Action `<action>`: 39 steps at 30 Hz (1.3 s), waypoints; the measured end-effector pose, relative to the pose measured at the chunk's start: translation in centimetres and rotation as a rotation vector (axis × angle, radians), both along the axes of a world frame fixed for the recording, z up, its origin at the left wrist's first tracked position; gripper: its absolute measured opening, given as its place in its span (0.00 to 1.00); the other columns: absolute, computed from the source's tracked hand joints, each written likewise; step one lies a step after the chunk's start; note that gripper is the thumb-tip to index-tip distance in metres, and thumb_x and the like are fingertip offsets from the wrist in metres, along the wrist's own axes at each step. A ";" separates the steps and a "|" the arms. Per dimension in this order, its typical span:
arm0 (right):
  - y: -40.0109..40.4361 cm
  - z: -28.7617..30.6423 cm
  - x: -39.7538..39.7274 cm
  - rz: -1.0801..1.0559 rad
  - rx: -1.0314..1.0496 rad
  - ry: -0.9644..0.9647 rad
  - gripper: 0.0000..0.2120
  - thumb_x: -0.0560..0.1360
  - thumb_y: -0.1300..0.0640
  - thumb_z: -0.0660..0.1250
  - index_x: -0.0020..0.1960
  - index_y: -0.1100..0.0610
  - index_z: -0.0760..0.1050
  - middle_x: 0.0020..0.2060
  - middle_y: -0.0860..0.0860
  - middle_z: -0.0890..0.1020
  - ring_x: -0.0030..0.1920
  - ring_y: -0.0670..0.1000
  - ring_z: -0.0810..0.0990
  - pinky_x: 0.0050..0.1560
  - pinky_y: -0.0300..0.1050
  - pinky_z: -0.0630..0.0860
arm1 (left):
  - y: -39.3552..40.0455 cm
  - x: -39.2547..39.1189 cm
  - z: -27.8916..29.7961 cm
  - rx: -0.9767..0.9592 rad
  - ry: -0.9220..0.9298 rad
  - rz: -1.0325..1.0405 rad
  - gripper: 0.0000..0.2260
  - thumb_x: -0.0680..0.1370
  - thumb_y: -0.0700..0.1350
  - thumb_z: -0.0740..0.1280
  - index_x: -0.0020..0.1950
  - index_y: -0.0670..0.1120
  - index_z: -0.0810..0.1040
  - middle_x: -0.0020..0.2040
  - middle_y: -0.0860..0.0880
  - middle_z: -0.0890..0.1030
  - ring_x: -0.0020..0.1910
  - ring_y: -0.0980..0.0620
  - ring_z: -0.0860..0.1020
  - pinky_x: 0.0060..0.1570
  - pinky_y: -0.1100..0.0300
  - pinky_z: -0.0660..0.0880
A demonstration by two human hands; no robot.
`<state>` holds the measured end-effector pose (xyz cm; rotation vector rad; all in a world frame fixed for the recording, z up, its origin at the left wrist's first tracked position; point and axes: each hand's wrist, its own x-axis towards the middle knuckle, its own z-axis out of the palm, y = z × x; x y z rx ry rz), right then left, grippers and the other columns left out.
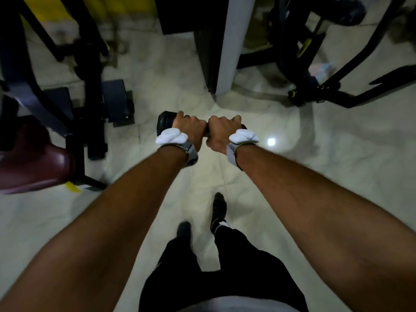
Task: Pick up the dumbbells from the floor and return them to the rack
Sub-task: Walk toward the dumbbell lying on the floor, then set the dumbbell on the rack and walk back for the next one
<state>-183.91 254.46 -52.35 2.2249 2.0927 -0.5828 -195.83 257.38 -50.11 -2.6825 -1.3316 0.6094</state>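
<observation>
Both my hands grip the handle of one black dumbbell (165,123), held level above the pale floor in front of me. My left hand (188,129) is closed on the handle next to the dumbbell's left head, which shows as a black block. My right hand (221,131) is closed on the handle beside it; the right head is almost fully hidden behind that hand. Each wrist wears a white and grey band. No rack can be made out.
A black machine frame with dark pads (94,102) and a maroon seat (33,163) stand at the left. A grey pillar (227,46) rises ahead, with black and yellow machine legs (319,91) to its right. My feet (219,208) are on the marble floor below.
</observation>
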 end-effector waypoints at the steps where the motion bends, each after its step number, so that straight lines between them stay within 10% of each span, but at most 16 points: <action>1: -0.1 1.0 -0.1 0.011 0.009 -0.025 0.08 0.70 0.52 0.63 0.44 0.48 0.63 0.47 0.50 0.81 0.49 0.59 0.80 0.55 0.54 0.63 | -0.2 0.0 1.0 -0.005 -0.015 0.018 0.09 0.78 0.44 0.63 0.57 0.52 0.76 0.57 0.48 0.81 0.58 0.46 0.79 0.67 0.51 0.65; 12: -9.9 11.3 -3.1 -0.005 0.263 -0.267 0.06 0.73 0.54 0.66 0.49 0.50 0.75 0.49 0.52 0.84 0.50 0.60 0.82 0.46 0.47 0.63 | -7.7 -4.0 9.8 0.281 -0.142 -0.244 0.09 0.80 0.39 0.61 0.52 0.49 0.79 0.51 0.47 0.83 0.50 0.44 0.82 0.45 0.55 0.70; 39: -41.4 25.9 11.0 -0.631 0.381 -0.610 0.05 0.75 0.53 0.65 0.50 0.49 0.76 0.47 0.50 0.83 0.49 0.56 0.81 0.58 0.55 0.66 | -31.4 16.4 24.3 0.448 -0.384 -0.898 0.04 0.76 0.48 0.67 0.50 0.52 0.78 0.48 0.48 0.83 0.47 0.45 0.81 0.52 0.52 0.67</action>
